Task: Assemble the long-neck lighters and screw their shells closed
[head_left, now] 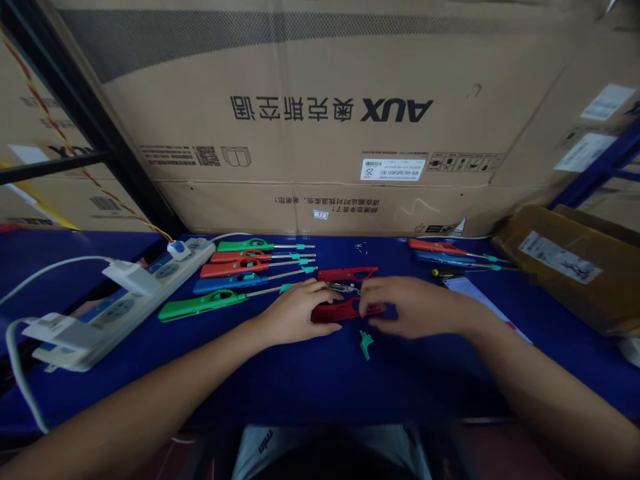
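My left hand (294,313) grips the left end of an open red lighter shell half (343,310), thumb along the near side and fingers over the far side. Bent over the right end of that shell is my right hand (403,307), its fingers closed together; whatever they pinch is hidden. A clear and metal inner part (342,287) shows between the hands, just beyond the shell. Behind it lies a second red shell half (347,274). One small green plastic piece (366,345) rests on the blue table in front of my hands.
Several long-necked lighters, including a green one (203,305), lie left beside a white power strip (130,300) with plugs. More lighters (440,248), a yellow-black screwdriver (447,272) and a phone-like white slab (485,307) lie right. Cardboard (320,133) walls the back; a box (570,267) stands right.
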Demonstrator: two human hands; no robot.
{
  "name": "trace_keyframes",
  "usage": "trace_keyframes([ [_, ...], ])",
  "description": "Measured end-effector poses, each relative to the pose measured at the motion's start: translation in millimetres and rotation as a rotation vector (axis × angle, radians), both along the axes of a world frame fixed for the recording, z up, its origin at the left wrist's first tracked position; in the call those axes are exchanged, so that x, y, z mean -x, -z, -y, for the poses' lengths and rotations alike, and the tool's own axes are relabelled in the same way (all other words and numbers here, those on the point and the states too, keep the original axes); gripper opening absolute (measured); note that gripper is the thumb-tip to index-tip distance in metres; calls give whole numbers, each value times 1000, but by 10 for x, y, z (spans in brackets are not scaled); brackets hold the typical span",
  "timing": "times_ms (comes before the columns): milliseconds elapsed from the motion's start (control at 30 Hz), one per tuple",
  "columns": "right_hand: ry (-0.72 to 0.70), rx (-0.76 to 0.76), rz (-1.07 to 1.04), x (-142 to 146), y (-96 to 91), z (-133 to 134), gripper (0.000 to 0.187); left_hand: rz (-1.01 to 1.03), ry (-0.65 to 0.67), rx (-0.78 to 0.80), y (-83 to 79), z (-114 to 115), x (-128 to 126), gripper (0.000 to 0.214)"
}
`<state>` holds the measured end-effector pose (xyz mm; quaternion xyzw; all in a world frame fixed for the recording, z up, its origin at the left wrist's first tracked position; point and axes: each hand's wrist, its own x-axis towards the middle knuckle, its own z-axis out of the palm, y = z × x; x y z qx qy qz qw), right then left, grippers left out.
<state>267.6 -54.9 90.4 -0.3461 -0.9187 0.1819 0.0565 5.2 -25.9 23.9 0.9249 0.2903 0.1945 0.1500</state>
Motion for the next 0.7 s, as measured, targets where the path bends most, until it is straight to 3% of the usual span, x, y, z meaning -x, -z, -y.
trace_keyframes([
  [67, -100, 141, 102, 84, -5, 134, 38, -14, 10, 22, -17, -10, -4, 45],
  [100, -100, 146, 149, 119, 8, 181, 40, -20, 18, 44, -25, -16, -3, 43],
  [200, -55, 114, 215, 175, 76, 229, 22, -1, 46, 145, -29, -22, 11, 34],
  [333, -42, 139, 84, 143, 136, 163, 9, 93, 42, 213, 17, 30, 30, 31],
  [500, 175, 45, -7, 66, 178, 91, 8, 77, 74, 191, 49, 119, 7, 30],
  [700, 375, -102, 235, 104, 302, 23, 6, 73, 141, 153, 46, 121, 7, 36],
])
